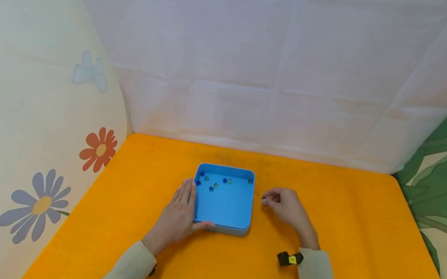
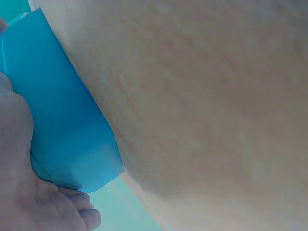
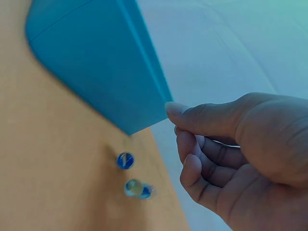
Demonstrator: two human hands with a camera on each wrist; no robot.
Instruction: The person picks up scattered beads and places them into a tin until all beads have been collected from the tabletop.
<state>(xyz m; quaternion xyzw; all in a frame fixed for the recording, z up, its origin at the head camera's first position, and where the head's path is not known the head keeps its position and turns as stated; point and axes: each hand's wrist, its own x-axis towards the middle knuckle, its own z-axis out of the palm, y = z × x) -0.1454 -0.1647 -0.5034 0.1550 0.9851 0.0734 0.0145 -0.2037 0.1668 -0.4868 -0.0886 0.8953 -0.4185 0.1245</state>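
A light blue square box (image 1: 225, 205) stands on the orange tabletop, with several glass marbles (image 1: 211, 189) inside, mostly toward its far left. My left hand (image 1: 176, 216) lies against the box's left side, fingers straight along the wall and thumb across the front rim. Just right of the box, thumb and index finger of my right hand (image 1: 288, 209) pinch together, with a small dark blue marble (image 1: 264, 197) showing at their tips in the head view. Below that hand, the right wrist view shows a blue marble (image 3: 125, 160) and a yellowish clear marble (image 3: 134, 186) on the table.
An orange cloth (image 1: 353, 251) covers the table. A white sheet (image 1: 258, 68) hangs behind it, and flower-printed panels (image 1: 41, 205) flank both sides. A black wrist strap piece (image 1: 289, 259) sits by the right sleeve.
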